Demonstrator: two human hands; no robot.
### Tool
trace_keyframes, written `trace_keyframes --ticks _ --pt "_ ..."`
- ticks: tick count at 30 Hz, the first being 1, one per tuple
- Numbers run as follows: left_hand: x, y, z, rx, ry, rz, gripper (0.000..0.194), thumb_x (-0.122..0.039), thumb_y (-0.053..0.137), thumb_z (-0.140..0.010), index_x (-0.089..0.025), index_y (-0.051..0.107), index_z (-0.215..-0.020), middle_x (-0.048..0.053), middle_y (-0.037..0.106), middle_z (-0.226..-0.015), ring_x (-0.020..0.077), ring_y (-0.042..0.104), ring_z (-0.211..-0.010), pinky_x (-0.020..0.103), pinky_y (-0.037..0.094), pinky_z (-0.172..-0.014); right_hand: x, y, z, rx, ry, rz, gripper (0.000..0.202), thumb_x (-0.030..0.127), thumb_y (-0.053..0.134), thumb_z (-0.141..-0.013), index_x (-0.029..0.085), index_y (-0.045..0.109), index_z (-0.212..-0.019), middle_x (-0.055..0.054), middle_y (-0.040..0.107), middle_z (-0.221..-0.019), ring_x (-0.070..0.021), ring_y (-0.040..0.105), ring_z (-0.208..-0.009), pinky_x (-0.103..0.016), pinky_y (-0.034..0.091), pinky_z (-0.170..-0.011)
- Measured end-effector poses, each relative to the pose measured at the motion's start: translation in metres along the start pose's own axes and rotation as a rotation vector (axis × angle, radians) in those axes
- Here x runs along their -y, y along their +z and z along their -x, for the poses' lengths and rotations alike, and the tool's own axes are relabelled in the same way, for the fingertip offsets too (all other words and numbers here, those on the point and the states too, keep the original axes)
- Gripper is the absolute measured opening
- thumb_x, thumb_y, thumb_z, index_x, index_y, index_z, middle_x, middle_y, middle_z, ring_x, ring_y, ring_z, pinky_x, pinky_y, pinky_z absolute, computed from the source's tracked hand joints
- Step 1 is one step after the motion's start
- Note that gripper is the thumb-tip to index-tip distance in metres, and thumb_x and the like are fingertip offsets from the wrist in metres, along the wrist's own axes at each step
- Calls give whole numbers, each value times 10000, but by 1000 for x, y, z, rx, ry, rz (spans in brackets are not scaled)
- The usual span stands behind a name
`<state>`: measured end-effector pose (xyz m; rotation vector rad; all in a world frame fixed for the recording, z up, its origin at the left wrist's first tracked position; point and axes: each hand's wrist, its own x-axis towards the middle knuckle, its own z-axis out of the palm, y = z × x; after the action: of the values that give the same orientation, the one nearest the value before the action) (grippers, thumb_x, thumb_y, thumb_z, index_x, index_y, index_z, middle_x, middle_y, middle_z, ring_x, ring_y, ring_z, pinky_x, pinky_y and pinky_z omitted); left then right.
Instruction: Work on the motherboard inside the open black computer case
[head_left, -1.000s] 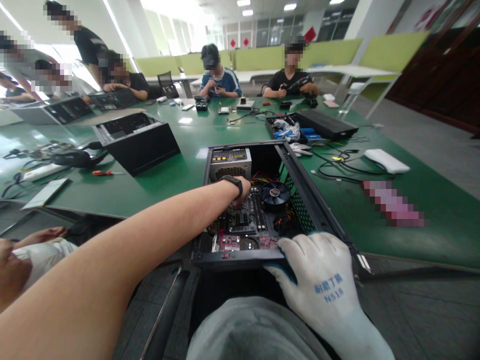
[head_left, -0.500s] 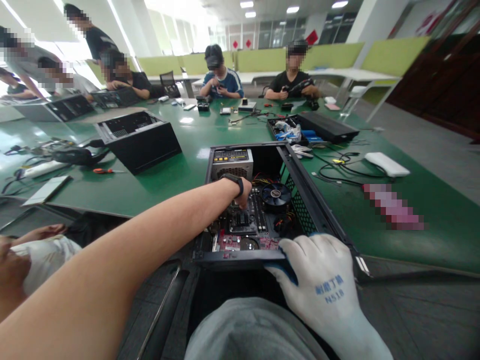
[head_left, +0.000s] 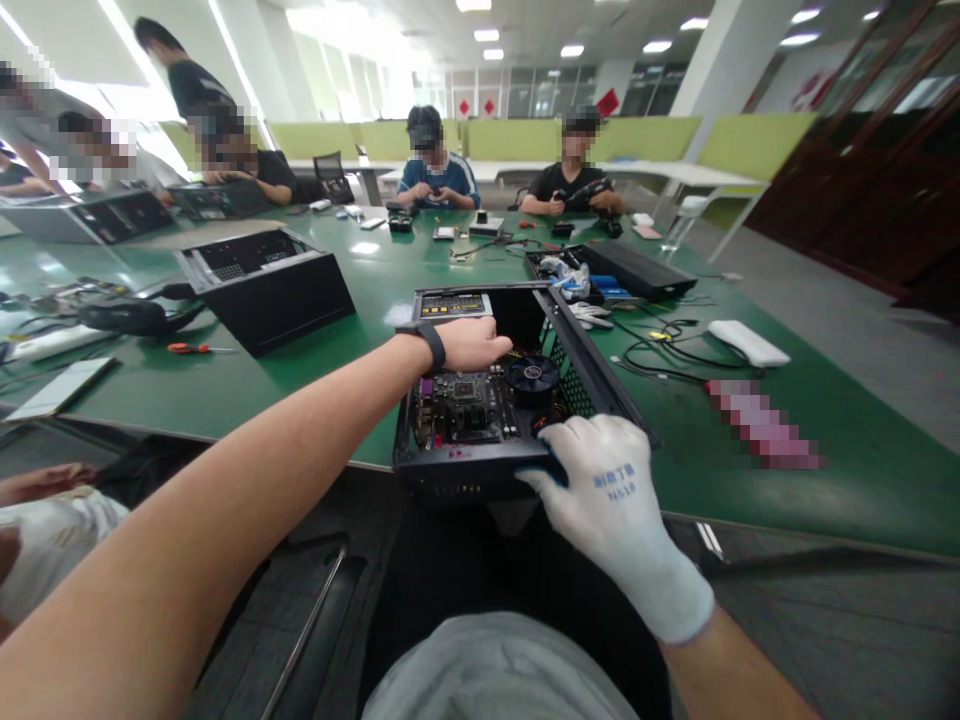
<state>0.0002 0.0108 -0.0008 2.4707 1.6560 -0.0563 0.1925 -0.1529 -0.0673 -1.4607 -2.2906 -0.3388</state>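
An open black computer case lies at the near table edge, its inside facing up. In it are a motherboard, a round black fan and a boxed power supply at the far left. My bare left hand, with a black band at the wrist, hovers over the case between power supply and fan. Its fingers are curled, and whatever they may hold is hidden. My right hand, in a white glove, grips the near right rim of the case, thumb over the front.
Another black case stands left, with an orange screwdriver before it. Beyond to the right lie a tray with gloves, black cables and a white box. Several people sit or stand around the green table.
My left hand has risen from over the motherboard, uncovering the processor socket. The near end of the case has shifted away from me with my right hand on it, and its front face shows more.
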Motion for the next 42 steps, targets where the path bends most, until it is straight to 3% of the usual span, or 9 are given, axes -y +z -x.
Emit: trace_keyframes --ticks 4,8,14,19,24,30,36,42 --pt "17 -18 2 -295 -25 118 377 -352 353 -981 -162 667 -896 112 727 -998 218 650 -922 290 456 -818 -20 28 -59 62 19 119 413 588 632 -885 200 652 -1023 -78 658 -939 -268 539 -935 -384 280 -814" --pt "29 -21 7 -532 -95 252 326 -265 350 -964 -188 602 -772 98 700 -888 217 613 -862 311 438 -790 -38 59 -124 75 41 149 451 591 581 -903 175 640 -1066 -134 672 -1034 -290 548 -986 -387 292 -824" --pt "35 -12 9 -570 -141 319 286 -261 375 -957 -215 521 -714 81 682 -849 217 599 -826 317 420 -742 -55 92 -205 128 77 176 518 604 514 -936 153 630 -1163 -170 657 -1148 -306 560 -1088 -413 363 -906" --pt "38 -5 14 -560 -155 343 267 -289 374 -963 -223 498 -736 71 674 -845 216 595 -804 319 411 -717 -62 103 -228 154 83 190 490 587 554 -944 187 614 -1220 -86 622 -1235 -234 585 -1115 -472 455 -990" --pt "40 -12 22 -589 -167 389 212 -296 402 -960 -222 537 -816 72 683 -880 221 607 -841 322 434 -755 -59 100 -216 154 60 174 510 610 553 -926 178 625 -1187 -106 643 -1193 -257 570 -1112 -449 403 -983" --pt "30 -29 29 -531 -157 373 160 -327 438 -958 -216 549 -925 75 686 -908 229 624 -870 330 466 -793 -40 81 -165 91 42 150 454 591 569 -905 177 641 -1075 -144 680 -1059 -289 558 -1006 -396 294 -846" --pt "10 -17 23 -274 -61 238 255 -312 460 -953 -147 570 -1113 147 699 -1087 250 663 -970 335 505 -850 -16 44 -88 56 2 127 401 584 609 -897 196 639 -993 -98 667 -955 -267 539 -919 -394 259 -802" --pt "-12 7 12 93 81 -178 407 -366 570 -940 -112 634 -1252 210 673 -1246 288 686 -1077 341 532 -887 2 12 -16 4 -30 36 335 537 670 -873 210 650 -943 -64 640 -869 -261 522 -855 -402 273 -820"
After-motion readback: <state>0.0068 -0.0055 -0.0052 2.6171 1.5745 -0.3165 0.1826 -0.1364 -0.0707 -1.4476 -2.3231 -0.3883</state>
